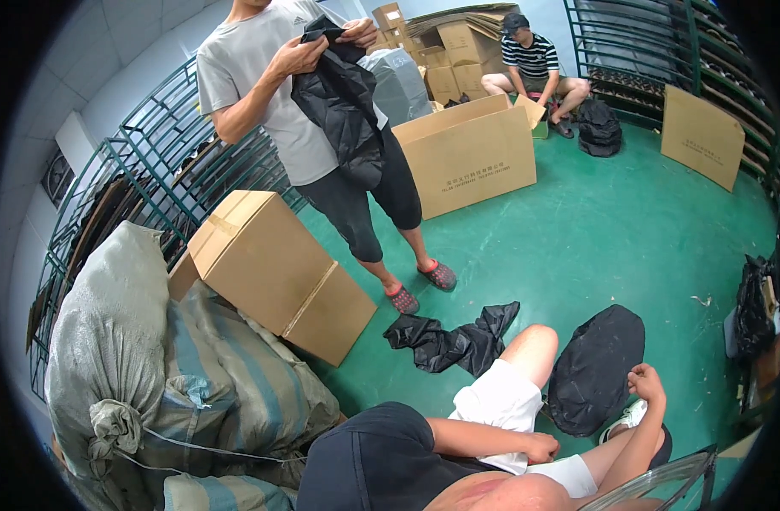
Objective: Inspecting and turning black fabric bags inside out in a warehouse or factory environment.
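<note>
The black garment hung as a dark, rounded, crumpled mass beside the seated person's knee, pinched at its edge by the closed right hand, while the left hand rested fisted on white shorts; another black cloth lay on the green floor near a cardboard box.

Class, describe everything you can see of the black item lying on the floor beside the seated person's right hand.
The black fabric item is a rounded, dome-like shape of dull, slightly wrinkled cloth, perhaps a bag or cover. It lies flat on the green floor, between the person's bare knee and their raised right hand. The hand is closed in a fist at its right edge; whether it grips the cloth cannot be told. No opening, strap or zip shows.
</note>
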Tool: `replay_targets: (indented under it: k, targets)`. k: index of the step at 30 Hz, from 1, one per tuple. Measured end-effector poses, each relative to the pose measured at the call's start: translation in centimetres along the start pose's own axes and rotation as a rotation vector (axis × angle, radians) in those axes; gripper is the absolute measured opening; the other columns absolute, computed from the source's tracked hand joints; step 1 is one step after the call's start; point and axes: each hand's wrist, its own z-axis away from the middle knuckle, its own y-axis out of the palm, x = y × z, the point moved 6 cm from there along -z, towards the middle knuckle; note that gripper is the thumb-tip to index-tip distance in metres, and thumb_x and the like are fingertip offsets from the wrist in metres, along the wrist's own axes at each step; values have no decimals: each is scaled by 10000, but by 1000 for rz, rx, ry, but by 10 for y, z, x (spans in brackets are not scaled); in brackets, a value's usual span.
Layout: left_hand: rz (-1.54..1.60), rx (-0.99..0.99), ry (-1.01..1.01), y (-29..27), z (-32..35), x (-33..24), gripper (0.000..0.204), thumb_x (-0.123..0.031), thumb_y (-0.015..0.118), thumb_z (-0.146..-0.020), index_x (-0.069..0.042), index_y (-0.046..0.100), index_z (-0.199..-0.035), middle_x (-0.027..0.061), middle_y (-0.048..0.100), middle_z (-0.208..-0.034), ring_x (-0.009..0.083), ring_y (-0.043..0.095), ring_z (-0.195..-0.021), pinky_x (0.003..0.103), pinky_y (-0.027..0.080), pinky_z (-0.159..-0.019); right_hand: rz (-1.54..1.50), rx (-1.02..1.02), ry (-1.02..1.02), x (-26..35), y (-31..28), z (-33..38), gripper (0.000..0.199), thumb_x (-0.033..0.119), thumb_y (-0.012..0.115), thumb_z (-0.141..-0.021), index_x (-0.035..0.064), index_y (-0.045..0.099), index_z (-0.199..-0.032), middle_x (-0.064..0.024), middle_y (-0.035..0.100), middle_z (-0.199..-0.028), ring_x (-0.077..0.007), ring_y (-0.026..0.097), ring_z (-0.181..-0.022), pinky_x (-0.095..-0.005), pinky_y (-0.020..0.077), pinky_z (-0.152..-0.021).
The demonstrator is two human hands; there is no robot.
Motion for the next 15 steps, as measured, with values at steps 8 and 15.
replay_targets:
  k: [8,15]
  targets:
    - [-4,20,-25,-5,5,-6,259,-252,605,-796,-29,635,-924,170,684,-841,350,662,-864,456,505,-755,23,-8,25,11,1,7,210,81,623,-863,-53,572,-1016,-90,639,-723,-155,601,-556,-312,489,-538]
    - [-16,-3,12,-8,6,-11,254,-237,597,-799,-29,624,-941,166,679,-830,347,659,-847,459,501,-738,-19,-5,36,8,-1,6,198,83,620,-860,-48,569,-999,-85,632,-714,-153,599,-554,-299,485,-537]
